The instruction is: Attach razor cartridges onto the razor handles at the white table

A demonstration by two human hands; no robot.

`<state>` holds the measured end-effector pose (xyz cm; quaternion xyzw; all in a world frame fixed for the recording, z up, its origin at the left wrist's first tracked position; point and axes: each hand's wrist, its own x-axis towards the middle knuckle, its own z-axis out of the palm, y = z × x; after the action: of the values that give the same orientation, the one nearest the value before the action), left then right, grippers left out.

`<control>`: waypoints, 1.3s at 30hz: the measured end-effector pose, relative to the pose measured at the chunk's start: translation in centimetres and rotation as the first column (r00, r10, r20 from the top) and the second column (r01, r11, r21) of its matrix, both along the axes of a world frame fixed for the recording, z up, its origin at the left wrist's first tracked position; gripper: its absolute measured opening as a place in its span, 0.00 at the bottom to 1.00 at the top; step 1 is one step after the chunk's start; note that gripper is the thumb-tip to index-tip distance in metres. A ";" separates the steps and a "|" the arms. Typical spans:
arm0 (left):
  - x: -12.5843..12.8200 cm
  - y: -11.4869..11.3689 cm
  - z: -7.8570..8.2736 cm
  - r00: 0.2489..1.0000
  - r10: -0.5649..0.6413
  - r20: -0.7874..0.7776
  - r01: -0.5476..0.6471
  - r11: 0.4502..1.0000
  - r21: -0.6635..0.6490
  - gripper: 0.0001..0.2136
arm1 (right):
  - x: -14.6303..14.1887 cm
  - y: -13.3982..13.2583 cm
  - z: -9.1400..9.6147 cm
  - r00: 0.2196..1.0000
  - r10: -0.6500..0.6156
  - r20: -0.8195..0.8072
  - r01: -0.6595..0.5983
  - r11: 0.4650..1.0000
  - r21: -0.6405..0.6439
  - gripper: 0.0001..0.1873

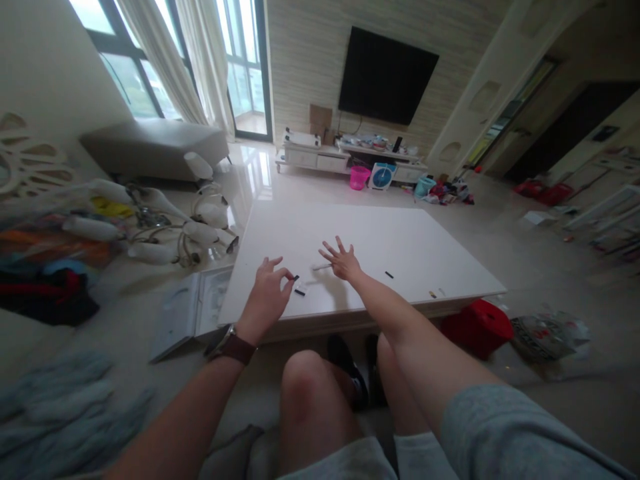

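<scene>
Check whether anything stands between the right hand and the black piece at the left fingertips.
Only the white stick shows between the right hand and the black piece; whether the hand holds it is unclear from here.

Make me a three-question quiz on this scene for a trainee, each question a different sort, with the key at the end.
1. True or false: the left hand pinches a small black piece between its thumb and fingers above the white table.

2. Choose one. The right hand's fingers are:
A. clenched into a fist
B. spread apart
C. interlaced with those of the other hand

3. Short answer: which wrist wears the watch with the brown strap?

Key: 1. True. 2. B, spread apart. 3. The left wrist.
</scene>
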<state>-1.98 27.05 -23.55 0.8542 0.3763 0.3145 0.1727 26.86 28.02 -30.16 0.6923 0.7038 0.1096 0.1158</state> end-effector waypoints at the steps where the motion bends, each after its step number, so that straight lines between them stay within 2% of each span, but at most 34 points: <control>1: 0.1 0.0 -0.1 1.000 0.005 0.003 -0.005 1.000 -0.013 0.05 | -0.3 0.3 0.2 0.999 0.042 -0.004 -0.042 0.999 -0.009 0.36; 5: 0.2 -0.2 -0.1 1.000 -0.004 0.006 0.005 0.999 -0.042 0.05 | -1.1 1.1 1.0 0.987 0.148 -0.056 -0.152 0.984 -0.087 0.32; 10: 0.4 -0.3 0.0 0.999 -0.025 0.021 0.027 0.998 -0.065 0.05 | -0.2 0.0 1.6 0.999 0.021 -0.050 -0.030 0.985 -0.171 0.22; 15: 0.5 -0.2 -0.5 0.999 -0.040 0.023 0.042 0.996 -0.078 0.05 | 1.5 -2.9 2.7 0.998 -0.066 0.010 0.066 0.967 -0.246 0.18; 22: 0.9 -0.3 -0.9 0.995 -0.091 0.031 0.092 0.994 -0.051 0.07 | 3.3 -7.0 6.5 0.983 -0.160 0.086 0.175 0.960 -0.218 0.19; 25: 1.0 -0.7 -0.5 0.993 -0.079 0.091 0.092 0.984 -0.151 0.05 | 3.3 -8.2 8.6 0.976 -0.201 0.082 0.212 0.962 -0.173 0.20; 27: 1.3 -1.1 -0.3 0.986 -0.041 0.160 0.095 0.935 -0.341 0.04 | 2.9 -8.9 9.9 0.974 -0.217 0.071 0.225 0.963 -0.148 0.21; 28: 1.4 -1.3 -0.3 0.978 -0.013 0.209 0.108 0.885 -0.452 0.04 | 2.6 -9.1 10.5 0.973 -0.221 0.064 0.228 0.964 -0.137 0.22; 31: 1.9 -1.9 -0.3 0.912 0.104 0.397 0.228 0.676 -0.701 0.07 | 1.2 -9.5 11.7 0.975 -0.221 0.038 0.223 0.969 -0.109 0.24; 34: 2.2 -2.3 -0.3 0.823 0.242 0.514 0.341 0.513 -0.788 0.09 | -0.7 -9.6 12.2 0.980 -0.199 0.006 0.199 0.977 -0.080 0.29; 36: 2.1 -2.3 -0.2 0.788 0.307 0.534 0.368 0.460 -0.808 0.09 | -1.9 -9.7 12.1 0.983 -0.178 -0.038 0.176 0.983 -0.061 0.34; 39: 1.9 -2.2 -0.1 0.753 0.374 0.541 0.381 0.423 -0.822 0.06 | -3.5 -9.9 11.5 0.967 -0.149 -0.208 0.147 0.989 -0.025 0.34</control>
<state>-0.10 24.83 -23.64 0.4524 0.3949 0.3389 0.7243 23.37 18.11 -18.69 0.7501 0.6589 0.0238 0.0522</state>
